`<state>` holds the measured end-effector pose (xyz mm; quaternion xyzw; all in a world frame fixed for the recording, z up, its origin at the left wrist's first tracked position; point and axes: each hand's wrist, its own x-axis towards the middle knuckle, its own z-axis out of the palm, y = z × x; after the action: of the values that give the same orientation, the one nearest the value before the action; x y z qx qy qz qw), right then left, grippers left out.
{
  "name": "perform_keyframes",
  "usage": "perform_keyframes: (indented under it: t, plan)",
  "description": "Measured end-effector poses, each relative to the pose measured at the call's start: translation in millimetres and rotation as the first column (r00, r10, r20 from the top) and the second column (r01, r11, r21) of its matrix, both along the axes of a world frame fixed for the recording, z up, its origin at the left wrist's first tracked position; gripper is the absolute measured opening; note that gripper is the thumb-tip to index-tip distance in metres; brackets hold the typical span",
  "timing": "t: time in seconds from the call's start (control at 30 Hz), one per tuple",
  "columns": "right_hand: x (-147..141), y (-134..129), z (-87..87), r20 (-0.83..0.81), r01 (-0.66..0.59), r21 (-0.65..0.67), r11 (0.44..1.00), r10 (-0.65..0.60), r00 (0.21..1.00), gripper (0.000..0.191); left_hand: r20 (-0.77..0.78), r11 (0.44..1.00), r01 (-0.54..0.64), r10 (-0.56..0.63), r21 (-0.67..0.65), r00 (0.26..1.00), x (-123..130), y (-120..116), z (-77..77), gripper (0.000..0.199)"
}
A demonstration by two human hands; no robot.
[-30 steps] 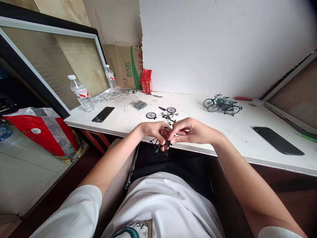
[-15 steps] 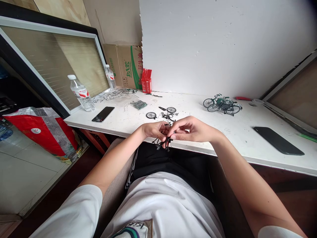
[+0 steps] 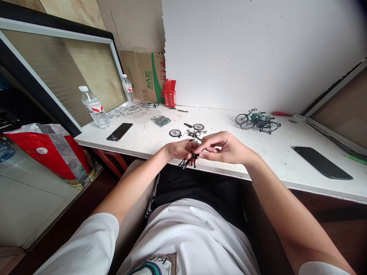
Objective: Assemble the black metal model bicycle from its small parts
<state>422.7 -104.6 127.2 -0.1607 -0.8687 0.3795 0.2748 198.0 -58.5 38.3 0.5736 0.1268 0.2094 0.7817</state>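
Observation:
Over the front edge of the white table, my left hand [image 3: 180, 149] is closed around a small black model bicycle frame [image 3: 187, 162]. Its thin bars stick out below the fingers. My right hand [image 3: 219, 148] pinches at the same frame from the right, with thumb and forefinger together; whether a smaller part sits between them is hidden. Just beyond the hands lie a spoked model wheel [image 3: 175, 133], a second wheel [image 3: 198, 126], a small black part [image 3: 188, 125] and a cluster of dark bicycle parts [image 3: 194, 134].
Model bicycles [image 3: 258, 121] stand at the back right, near a dark phone [image 3: 322, 162]. On the left are another phone [image 3: 119, 131], a water bottle [image 3: 94, 109], a bag of green parts [image 3: 161, 120] and empty part sprues [image 3: 134, 109]. A red box [image 3: 170, 93] stands against the wall.
The black frame has tilted and risen slightly in my hands. My right fingers have shifted a little on it. The things on the table have stayed put.

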Motion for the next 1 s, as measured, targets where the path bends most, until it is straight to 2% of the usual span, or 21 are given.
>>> perform_keyframes:
  t: [0.23,0.47,0.7,1.0]
  plan:
    - [1.6,0.3,1.6,-0.031,0.042,0.188,0.981,-0.037,0.999,0.027,0.018,0.999,0.002,-0.001,-0.053,1.0,-3.0,4.3,-5.7,0.065]
    - [-3.1,-15.5,6.6,-0.019,0.064,0.319,0.946,-0.061,0.998,0.019,-0.039,1.0,0.011,-0.01,0.02,0.999,-4.9,-2.9,11.2,0.071]
    - [-6.1,-22.4,8.9,0.031,0.039,0.321,0.946,-0.052,0.998,0.01,-0.121,0.991,0.108,-0.099,0.075,0.988,-6.1,-8.2,25.1,0.069]
    - [-6.0,-28.5,7.8,0.139,0.04,0.265,0.963,-0.079,0.987,0.011,-0.181,0.976,0.179,-0.155,0.125,0.971,-13.6,-10.6,38.8,0.056]
